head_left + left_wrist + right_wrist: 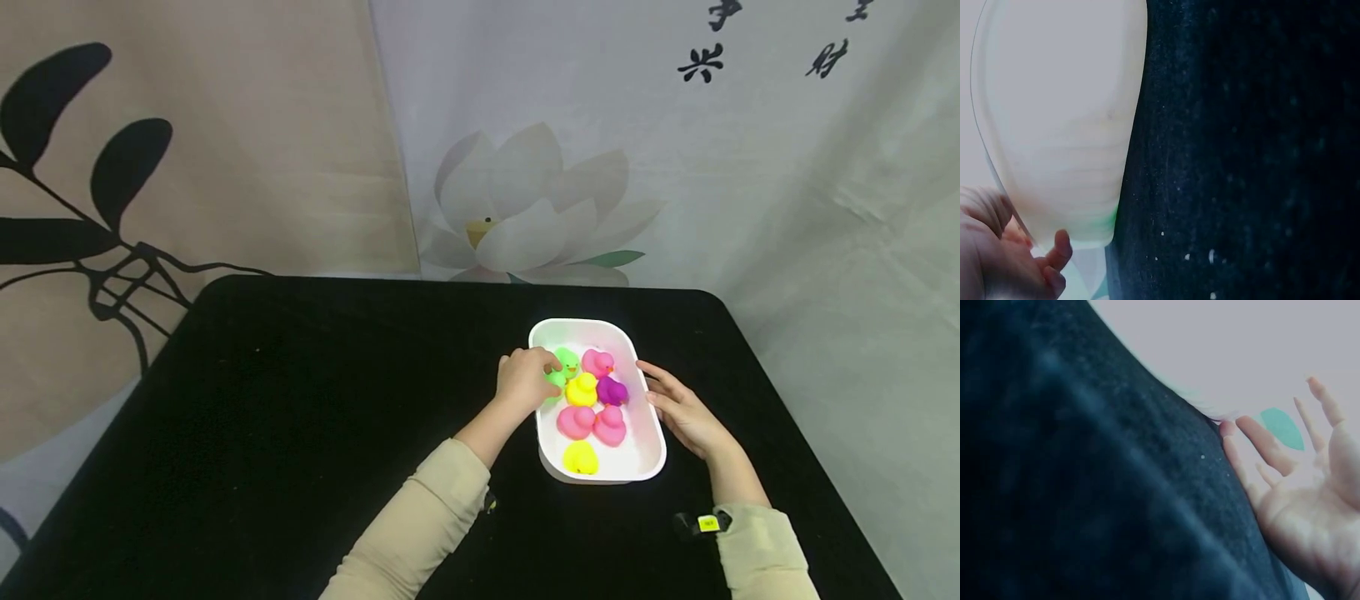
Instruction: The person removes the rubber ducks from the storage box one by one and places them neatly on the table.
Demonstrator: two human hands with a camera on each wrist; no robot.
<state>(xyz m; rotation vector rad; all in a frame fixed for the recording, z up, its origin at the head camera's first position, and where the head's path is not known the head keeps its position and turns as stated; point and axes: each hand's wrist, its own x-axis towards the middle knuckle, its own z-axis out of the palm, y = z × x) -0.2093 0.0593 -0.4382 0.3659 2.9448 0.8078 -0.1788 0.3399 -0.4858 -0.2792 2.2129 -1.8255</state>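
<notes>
A white plastic tub (643,450) stands on the black table with several small rubber ducks in it. My left hand (522,380) reaches over the tub's left rim and pinches a green rubber duck (555,380) between thumb and fingers. Another green duck (568,361) sits just behind it, and a yellow duck (581,390) lies close to the thumb. At the right wall is my right hand (686,417), its fingers spread and fairly straight, fingertips right at the rim. In the right wrist view its palm (1310,512) faces the tub with nothing held.
Pink ducks (576,422), a purple duck (612,392) and a second yellow duck (581,457) share the tub. The black-covered table (300,433) extends far to the left. Behind its back edge hangs a printed cloth (300,150).
</notes>
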